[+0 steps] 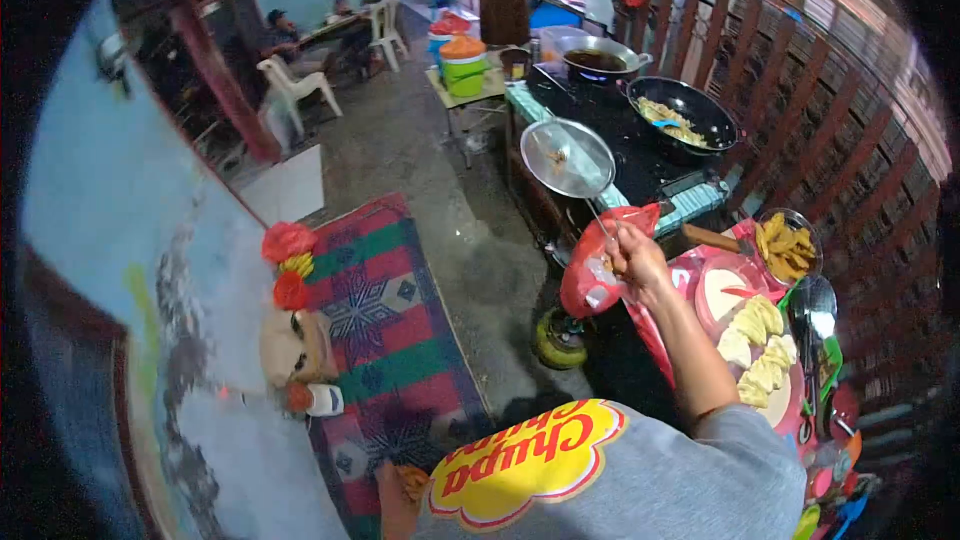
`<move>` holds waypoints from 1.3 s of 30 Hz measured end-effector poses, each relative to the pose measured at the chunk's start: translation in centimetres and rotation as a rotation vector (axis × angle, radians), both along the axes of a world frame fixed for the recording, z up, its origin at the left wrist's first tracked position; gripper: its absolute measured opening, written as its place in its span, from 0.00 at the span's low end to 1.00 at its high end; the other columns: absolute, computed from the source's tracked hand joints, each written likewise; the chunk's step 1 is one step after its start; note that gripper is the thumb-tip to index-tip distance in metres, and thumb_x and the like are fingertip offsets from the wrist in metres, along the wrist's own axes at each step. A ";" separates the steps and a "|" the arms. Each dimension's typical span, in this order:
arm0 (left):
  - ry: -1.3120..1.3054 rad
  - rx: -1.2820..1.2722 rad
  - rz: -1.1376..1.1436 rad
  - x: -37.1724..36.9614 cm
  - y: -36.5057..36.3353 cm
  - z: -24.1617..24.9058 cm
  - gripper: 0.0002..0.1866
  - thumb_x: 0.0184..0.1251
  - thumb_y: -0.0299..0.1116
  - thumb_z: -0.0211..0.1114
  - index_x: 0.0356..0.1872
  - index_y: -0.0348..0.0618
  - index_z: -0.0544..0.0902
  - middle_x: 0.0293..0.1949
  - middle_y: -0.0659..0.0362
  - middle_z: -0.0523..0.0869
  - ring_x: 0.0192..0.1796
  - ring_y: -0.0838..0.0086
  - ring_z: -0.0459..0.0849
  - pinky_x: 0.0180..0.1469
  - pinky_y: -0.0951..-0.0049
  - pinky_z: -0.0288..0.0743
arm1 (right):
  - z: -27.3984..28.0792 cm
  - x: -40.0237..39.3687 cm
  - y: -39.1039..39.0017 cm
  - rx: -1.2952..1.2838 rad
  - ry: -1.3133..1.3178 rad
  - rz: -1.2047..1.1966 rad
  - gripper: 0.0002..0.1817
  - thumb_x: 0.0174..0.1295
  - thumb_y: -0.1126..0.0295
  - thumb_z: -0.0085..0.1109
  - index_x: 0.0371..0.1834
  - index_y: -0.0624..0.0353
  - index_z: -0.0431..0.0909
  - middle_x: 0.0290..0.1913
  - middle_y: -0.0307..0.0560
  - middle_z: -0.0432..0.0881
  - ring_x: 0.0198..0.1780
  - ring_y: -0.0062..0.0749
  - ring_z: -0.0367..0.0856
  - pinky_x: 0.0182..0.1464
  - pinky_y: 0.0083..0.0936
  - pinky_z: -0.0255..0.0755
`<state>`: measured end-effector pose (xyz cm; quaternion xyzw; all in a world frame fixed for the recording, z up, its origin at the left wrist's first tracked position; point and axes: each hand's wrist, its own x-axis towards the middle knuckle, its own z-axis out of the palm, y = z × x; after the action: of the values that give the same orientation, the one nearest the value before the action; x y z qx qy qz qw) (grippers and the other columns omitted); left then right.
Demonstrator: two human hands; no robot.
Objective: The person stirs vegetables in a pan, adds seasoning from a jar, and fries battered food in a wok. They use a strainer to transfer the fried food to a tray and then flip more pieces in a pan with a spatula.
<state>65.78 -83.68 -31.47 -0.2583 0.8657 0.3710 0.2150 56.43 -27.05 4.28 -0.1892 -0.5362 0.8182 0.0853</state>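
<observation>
My right hand [637, 262] is closed around the thin handle of a round mesh strainer [575, 172], which is held out over the front edge of the cooking table. A few small brown bits lie in its mesh. Right below that hand, overlapping it, is a red plastic bag [578, 275] with something whitish showing in it. At the lower edge, part of my left hand [393, 502] shows beside my grey shirt, with an orange-brown thing [412, 481] next to it. Its fingers are mostly hidden, and I cannot tell whether they hold that thing.
On the cooking table stand a wok of dark oil [600, 57] and a black wok [715, 120] with food. To the right are a bowl of fried pieces [786, 245] and pale folded dough pieces [757, 320]. A green gas cylinder [560, 340] stands below. People are farther back.
</observation>
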 end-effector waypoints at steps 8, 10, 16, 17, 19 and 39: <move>0.402 0.250 -0.115 -36.9 12.4 9.3 0.16 0.58 0.45 0.50 0.20 0.43 0.74 0.20 0.61 0.74 0.22 0.75 0.72 0.23 0.74 0.63 | 1.3 -15.9 9.7 0.452 0.042 -0.288 0.16 0.62 0.63 0.37 0.50 0.55 0.65 0.16 0.31 0.65 0.13 0.13 0.56 0.14 0.10 0.48; 0.381 0.204 -0.195 -41.7 14.1 8.3 0.16 0.57 0.45 0.50 0.21 0.43 0.74 0.21 0.59 0.75 0.23 0.73 0.72 0.24 0.73 0.64 | 3.0 -20.1 11.5 0.432 -0.003 -0.420 0.16 0.62 0.64 0.36 0.51 0.55 0.65 0.16 0.32 0.66 0.14 0.13 0.57 0.15 0.11 0.50; -0.006 -0.023 -0.379 -47.3 11.5 1.4 0.17 0.56 0.46 0.50 0.25 0.42 0.75 0.24 0.56 0.76 0.27 0.69 0.73 0.28 0.70 0.64 | 0.9 -35.9 25.0 0.951 -0.129 -0.610 0.17 0.59 0.69 0.36 0.50 0.58 0.66 0.17 0.37 0.69 0.17 0.18 0.64 0.18 0.16 0.57; -0.065 -0.050 -0.373 -47.7 11.0 0.7 0.17 0.56 0.46 0.50 0.25 0.42 0.75 0.25 0.55 0.76 0.27 0.68 0.73 0.28 0.70 0.65 | 0.5 -38.3 27.4 1.031 -0.174 -0.622 0.17 0.59 0.70 0.36 0.50 0.58 0.66 0.17 0.38 0.69 0.17 0.18 0.65 0.18 0.16 0.58; -0.149 -0.097 -0.348 -49.5 9.8 -0.2 0.17 0.56 0.46 0.50 0.26 0.42 0.75 0.26 0.54 0.76 0.28 0.66 0.74 0.30 0.69 0.65 | -1.0 -42.2 32.1 1.176 -0.266 -0.645 0.17 0.58 0.70 0.37 0.50 0.60 0.66 0.21 0.43 0.72 0.21 0.24 0.70 0.22 0.21 0.63; 0.313 0.284 -0.530 -106.7 35.9 -0.9 0.22 0.53 0.45 0.54 0.38 0.34 0.75 0.37 0.49 0.79 0.38 0.64 0.77 0.40 0.68 0.68 | -7.4 -58.8 37.8 1.554 -1.033 -0.681 0.25 0.48 0.74 0.39 0.54 0.51 0.60 0.30 0.64 0.75 0.35 0.56 0.74 0.37 0.46 0.65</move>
<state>-40.97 -47.74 -32.40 0.0686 0.8649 0.4543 0.2023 -2.35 10.80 -3.14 -0.5579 -0.8118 -0.0113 0.1718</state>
